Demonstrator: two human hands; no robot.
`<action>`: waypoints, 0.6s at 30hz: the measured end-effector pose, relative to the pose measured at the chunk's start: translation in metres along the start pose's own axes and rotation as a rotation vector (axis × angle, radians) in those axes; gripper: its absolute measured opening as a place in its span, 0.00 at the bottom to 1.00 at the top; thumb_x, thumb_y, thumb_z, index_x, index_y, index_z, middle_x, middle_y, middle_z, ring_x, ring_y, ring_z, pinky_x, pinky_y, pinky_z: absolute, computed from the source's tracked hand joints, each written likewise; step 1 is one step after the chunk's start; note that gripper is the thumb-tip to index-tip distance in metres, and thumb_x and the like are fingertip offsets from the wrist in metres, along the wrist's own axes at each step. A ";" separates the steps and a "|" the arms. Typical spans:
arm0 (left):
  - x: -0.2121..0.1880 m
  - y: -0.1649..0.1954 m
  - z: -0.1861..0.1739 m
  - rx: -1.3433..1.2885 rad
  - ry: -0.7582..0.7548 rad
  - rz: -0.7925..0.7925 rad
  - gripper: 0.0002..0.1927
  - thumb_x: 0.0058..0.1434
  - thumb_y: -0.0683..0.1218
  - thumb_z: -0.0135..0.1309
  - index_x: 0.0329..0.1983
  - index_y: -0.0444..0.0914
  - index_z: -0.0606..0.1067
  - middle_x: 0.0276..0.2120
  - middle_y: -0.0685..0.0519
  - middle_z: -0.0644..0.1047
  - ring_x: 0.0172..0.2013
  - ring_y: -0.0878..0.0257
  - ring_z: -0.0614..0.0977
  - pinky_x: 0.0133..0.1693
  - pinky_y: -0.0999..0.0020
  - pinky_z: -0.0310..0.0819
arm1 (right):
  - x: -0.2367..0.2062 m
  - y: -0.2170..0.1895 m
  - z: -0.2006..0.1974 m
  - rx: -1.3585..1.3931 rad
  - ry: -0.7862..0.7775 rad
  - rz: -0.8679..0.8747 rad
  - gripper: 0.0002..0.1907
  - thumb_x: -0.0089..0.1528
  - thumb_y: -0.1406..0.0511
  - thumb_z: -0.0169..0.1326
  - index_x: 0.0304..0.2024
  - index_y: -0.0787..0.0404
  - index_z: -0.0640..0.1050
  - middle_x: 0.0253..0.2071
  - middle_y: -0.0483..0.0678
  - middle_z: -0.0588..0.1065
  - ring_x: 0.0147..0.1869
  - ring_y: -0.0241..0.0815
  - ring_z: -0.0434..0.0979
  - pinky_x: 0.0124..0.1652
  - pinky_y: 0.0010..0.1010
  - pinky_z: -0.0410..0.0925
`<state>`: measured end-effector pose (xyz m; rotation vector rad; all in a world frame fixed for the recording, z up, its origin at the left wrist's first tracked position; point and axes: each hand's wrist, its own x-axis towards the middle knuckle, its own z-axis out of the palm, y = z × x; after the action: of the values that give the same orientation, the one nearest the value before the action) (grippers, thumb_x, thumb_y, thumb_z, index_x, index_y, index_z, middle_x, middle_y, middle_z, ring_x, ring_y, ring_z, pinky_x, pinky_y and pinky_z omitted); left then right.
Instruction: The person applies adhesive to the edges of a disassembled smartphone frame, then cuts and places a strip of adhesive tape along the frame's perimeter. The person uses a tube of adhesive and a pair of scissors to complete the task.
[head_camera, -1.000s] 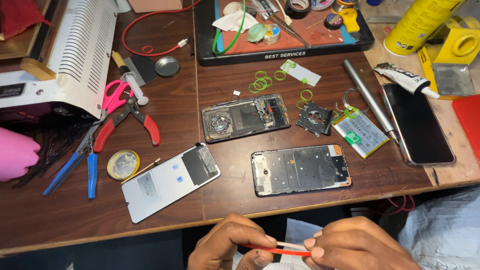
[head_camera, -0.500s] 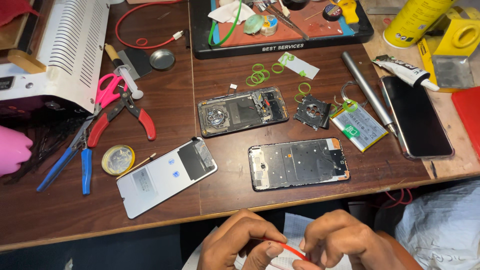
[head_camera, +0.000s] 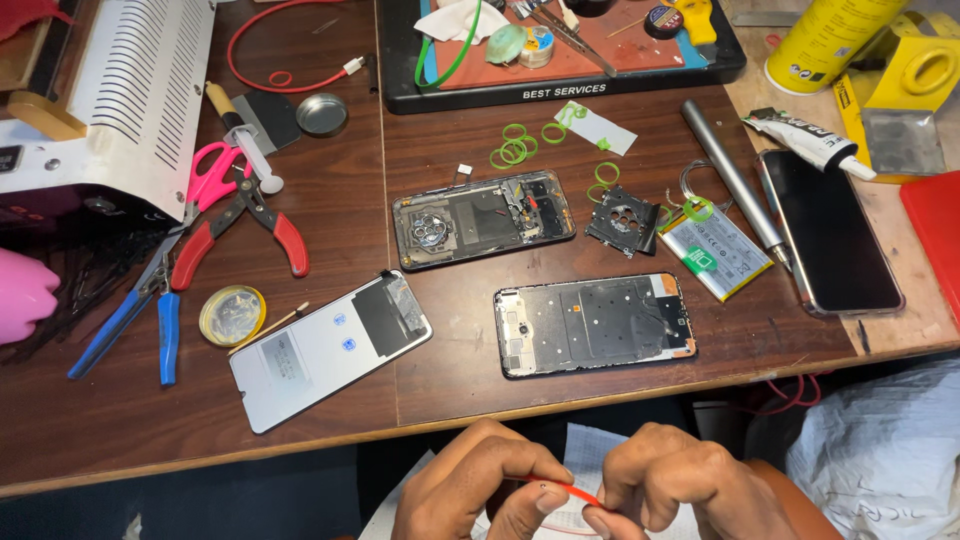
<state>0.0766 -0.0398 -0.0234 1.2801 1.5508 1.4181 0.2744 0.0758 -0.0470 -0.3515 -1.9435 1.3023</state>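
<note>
Two bare hands low at 6 o'clock, just off the near edge of the wooden table (head_camera: 150, 440), over a sheet of white paper (head_camera: 590, 448). Left hand (head_camera: 480, 488) and right hand (head_camera: 685, 490) close together, fingers curled narrow, thumb and forefinger of each pinched on a thin red strip (head_camera: 562, 489). Compared with a second ago: drawn nearer to one another, far less of the strip showing, now slightly bowed rather than stretched straight; the thin white stick seen alongside it then, no longer visible. Judged from that, finer fingertip handling of the strip under way, away from the phone parts. Untouched at the centre: a bare phone frame (head_camera: 595, 325), at its 11 o'clock a rear housing (head_camera: 485, 218) with a round camera ring, at its 9 o'clock a white back cover (head_camera: 330, 348), at its 2 o'clock a battery (head_camera: 718, 252). At 12 o'clock, a black tray (head_camera: 398, 60) holding a white cloth, a loop of green cable, a tape roll and tweezers. At 11 o'clock, a small round metal tin (head_camera: 322, 114), apparently empty. At 9 o'clock, a shallow yellow-rimmed tin (head_camera: 232, 315), contents too small to tell.
</note>
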 end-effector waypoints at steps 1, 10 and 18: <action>0.001 0.000 0.001 0.013 0.005 0.001 0.14 0.65 0.52 0.59 0.34 0.36 0.82 0.31 0.49 0.83 0.33 0.65 0.88 0.33 0.70 0.87 | -0.001 0.001 0.001 0.032 -0.007 0.005 0.23 0.56 0.75 0.68 0.38 0.52 0.66 0.29 0.47 0.77 0.31 0.33 0.81 0.31 0.28 0.76; 0.001 0.003 -0.005 -0.046 -0.013 -0.210 0.14 0.62 0.53 0.60 0.34 0.37 0.84 0.30 0.51 0.84 0.33 0.67 0.88 0.35 0.72 0.83 | 0.011 -0.008 -0.022 0.579 -0.214 0.167 0.17 0.62 0.75 0.60 0.46 0.60 0.66 0.42 0.64 0.75 0.45 0.48 0.77 0.44 0.38 0.74; 0.003 0.002 -0.006 -0.046 0.006 -0.160 0.14 0.63 0.53 0.60 0.35 0.37 0.84 0.31 0.51 0.83 0.33 0.68 0.87 0.35 0.73 0.81 | 0.008 -0.008 -0.019 0.657 -0.118 0.342 0.20 0.63 0.75 0.61 0.52 0.63 0.66 0.48 0.69 0.76 0.45 0.49 0.80 0.45 0.38 0.74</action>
<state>0.0705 -0.0395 -0.0199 1.1000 1.5782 1.3488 0.2840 0.0901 -0.0328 -0.2814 -1.4649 2.1297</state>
